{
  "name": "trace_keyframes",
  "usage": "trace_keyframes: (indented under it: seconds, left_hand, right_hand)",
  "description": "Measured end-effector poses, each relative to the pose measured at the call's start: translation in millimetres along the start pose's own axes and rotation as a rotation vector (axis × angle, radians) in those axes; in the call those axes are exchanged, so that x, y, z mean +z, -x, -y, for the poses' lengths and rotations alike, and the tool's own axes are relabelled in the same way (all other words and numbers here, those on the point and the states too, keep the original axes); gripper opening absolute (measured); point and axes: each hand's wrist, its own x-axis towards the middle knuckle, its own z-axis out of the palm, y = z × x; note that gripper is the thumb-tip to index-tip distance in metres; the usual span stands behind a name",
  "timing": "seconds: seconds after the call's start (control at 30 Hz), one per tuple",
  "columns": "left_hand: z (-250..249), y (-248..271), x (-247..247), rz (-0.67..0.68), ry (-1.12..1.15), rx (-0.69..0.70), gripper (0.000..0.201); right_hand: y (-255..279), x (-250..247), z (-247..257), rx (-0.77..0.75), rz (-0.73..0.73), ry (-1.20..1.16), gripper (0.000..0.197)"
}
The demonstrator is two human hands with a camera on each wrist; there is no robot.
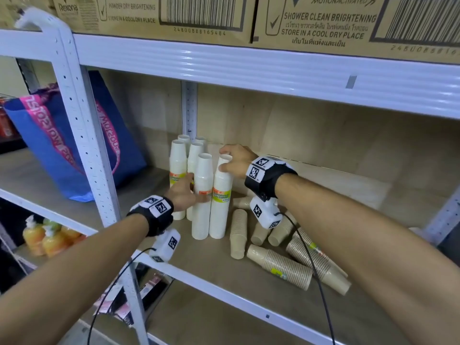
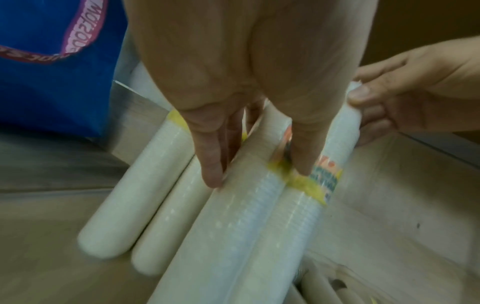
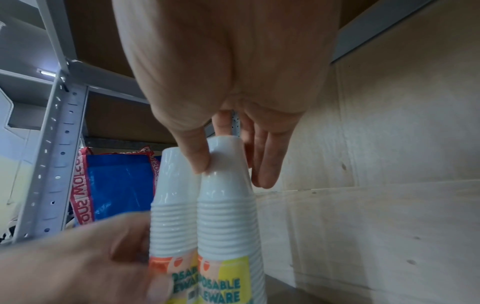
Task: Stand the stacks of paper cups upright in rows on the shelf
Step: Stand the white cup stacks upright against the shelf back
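Several white paper cup stacks stand upright in a cluster on the wooden shelf (image 1: 199, 270). My right hand (image 1: 225, 159) pinches the top of the front right white stack (image 1: 220, 207) between thumb and fingers; the right wrist view shows this right hand (image 3: 233, 172) on that stack (image 3: 228, 222). My left hand (image 1: 198, 189) grips the neighbouring white stack (image 1: 202, 215) at label height. In the left wrist view the left hand (image 2: 257, 174) has a finger and the thumb either side of that stack (image 2: 241, 222). Several brown cup stacks (image 1: 278, 266) lie on their sides to the right.
A blue shopping bag (image 1: 62, 150) leans in the bay to the left, behind the white perforated post (image 1: 84, 145). Cardboard boxes (image 1: 323, 23) sit on the shelf above, its beam (image 1: 249, 66) close overhead. Orange packets (image 1: 49, 237) lie on a lower shelf.
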Motion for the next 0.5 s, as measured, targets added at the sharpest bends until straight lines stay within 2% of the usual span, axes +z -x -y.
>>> trace_keyframes:
  seconds: [0.13, 0.23, 0.33, 0.5]
  left_hand:
    - [-30, -8, -23, -0.131, 0.081, 0.038, 0.056]
    - [-50, -15, -36, -0.191, 0.060, 0.071, 0.048]
    - [-57, -20, -42, -0.187, -0.015, 0.107, 0.039]
    - [-60, -21, -41, -0.152, -0.085, 0.146, 0.020]
  right_hand:
    - [-5, -4, 0, 0.029, -0.027, -0.003, 0.048]
    - [-7, -3, 1, 0.027, -0.034, 0.007, 0.047]
    - [-8, 1, 3, 0.024, -0.040, 0.002, 0.045]
    - [-8, 3, 3, 0.012, -0.049, 0.002, 0.027]
